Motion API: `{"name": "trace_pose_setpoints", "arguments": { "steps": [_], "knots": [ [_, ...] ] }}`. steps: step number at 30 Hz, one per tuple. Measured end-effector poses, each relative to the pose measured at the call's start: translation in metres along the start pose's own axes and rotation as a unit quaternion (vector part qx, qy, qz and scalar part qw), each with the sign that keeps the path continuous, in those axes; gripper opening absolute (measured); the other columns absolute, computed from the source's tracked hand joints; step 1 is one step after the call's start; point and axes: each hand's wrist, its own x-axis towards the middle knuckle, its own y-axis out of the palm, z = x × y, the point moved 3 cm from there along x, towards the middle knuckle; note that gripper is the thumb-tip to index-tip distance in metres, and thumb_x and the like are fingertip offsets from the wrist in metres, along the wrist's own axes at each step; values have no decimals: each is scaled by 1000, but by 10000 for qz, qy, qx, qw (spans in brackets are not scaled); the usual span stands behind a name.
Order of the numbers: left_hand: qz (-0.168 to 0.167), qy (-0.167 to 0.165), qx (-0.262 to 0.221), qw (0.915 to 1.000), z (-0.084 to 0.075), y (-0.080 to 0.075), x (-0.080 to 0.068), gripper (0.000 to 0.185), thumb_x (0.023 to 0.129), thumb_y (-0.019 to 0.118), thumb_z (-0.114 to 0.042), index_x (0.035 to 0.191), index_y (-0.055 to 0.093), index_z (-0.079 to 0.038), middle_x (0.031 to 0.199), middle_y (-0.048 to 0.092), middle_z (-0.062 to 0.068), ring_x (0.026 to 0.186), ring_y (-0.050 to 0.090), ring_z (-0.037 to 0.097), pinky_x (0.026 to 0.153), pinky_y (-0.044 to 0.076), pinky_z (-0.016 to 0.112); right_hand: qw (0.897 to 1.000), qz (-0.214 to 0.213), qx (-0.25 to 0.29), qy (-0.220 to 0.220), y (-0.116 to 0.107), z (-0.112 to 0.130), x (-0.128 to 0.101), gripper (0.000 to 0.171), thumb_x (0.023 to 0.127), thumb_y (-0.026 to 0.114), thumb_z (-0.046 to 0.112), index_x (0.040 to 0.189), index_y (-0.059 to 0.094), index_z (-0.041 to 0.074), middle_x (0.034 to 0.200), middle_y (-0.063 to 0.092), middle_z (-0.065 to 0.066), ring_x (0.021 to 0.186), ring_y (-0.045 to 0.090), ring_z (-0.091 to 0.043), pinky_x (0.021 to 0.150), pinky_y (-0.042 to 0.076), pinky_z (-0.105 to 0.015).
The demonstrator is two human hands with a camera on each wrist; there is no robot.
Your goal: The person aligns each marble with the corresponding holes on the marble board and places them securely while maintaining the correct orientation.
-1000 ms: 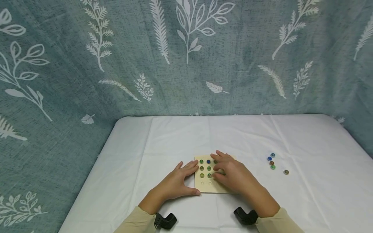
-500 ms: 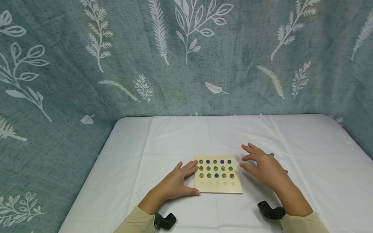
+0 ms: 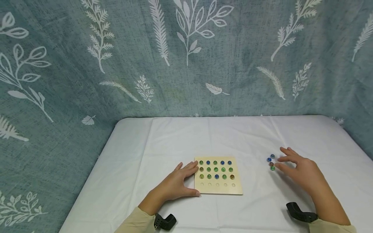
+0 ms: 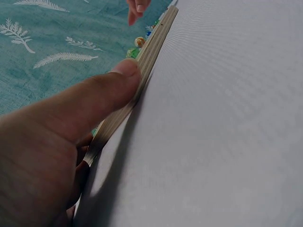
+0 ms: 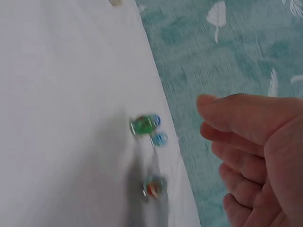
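Observation:
A pale wooden board (image 3: 239, 181) lies on the table, with several green, blue and brown glass marbles seated in its three back rows; round hollows show in the front row. My left hand (image 3: 175, 186) steadies its left side, extended fingertips resting along the edge and the thumb touching the front edge near the corner. In the left wrist view the thumb (image 4: 102, 94) presses that edge. To the right, my right hand (image 3: 303, 171) hovers beside loose marbles, among them a green one (image 3: 272, 168) and a blue one (image 3: 269, 160). Its fingers are loosely bent, nothing visible between them.
A white cloth (image 3: 163, 139) covers the table. Behind it hangs a teal curtain (image 3: 244, 81) with white leaf prints. In the right wrist view, a marble with orange and blue in it (image 5: 154, 187) lies apart from the cluster. Each wrist wears a black device.
My right hand has moved from over the board rightwards to the loose marbles, uncovering the board's right side. A separate marble at the right is now hidden in the head view. My left hand stays put.

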Motion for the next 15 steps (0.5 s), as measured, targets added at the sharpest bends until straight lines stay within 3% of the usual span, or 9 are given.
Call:
{"name": "trace_pose_setpoints", "arguments": {
  "steps": [7, 15],
  "knots": [
    [-31, 36, 26, 10000, 0, 1, 0, 96, 70, 81, -57, 148, 46, -13, 159, 30, -7, 148, 27, 11, 127, 9, 44, 9998, -56, 27, 181, -7, -34, -4, 56, 93, 64, 48, 122, 67, 1, 150, 38, -26, 127, 38, -61, 92, 36, -74],
    [-26, 40, -12, 10000, 0, 1, 0, 96, 71, 81, -57, 148, 46, -13, 160, 30, -8, 148, 26, 10, 127, 9, 44, 9990, 164, 156, 386, 1, -48, -2, 51, 87, 70, 49, 108, 73, 3, 148, 39, -27, 134, 33, -57, 102, 29, -74]
  ]
}}
